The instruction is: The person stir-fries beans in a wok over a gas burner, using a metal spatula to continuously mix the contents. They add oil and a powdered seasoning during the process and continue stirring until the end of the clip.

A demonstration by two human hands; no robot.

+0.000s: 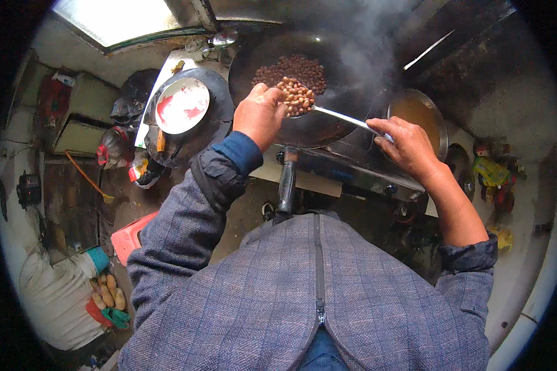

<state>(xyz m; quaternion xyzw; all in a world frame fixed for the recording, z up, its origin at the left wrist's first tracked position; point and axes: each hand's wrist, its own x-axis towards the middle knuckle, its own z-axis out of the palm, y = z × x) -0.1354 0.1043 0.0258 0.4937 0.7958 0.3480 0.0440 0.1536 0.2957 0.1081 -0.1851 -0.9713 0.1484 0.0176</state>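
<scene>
A black wok point(328, 117) sits on the stove, steaming, with a pile of brown peanuts point(294, 70) at its far side. My right hand point(408, 145) grips the metal handle of a ladle point(343, 116) that is lifted over the wok, its bowl heaped with paler peanuts point(297, 96). My left hand point(260, 114) hovers right beside the ladle's bowl, fingers curled at the nuts; whether it pinches one is hidden. The wok's black handle point(286, 185) points toward my body.
A white bowl with red smears point(182, 105) rests on a dark round pan at the left. A metal pot of brownish liquid point(418, 114) stands to the right of the wok. On the floor at the left are a red stool point(130, 238) and a sack of potatoes point(108, 294).
</scene>
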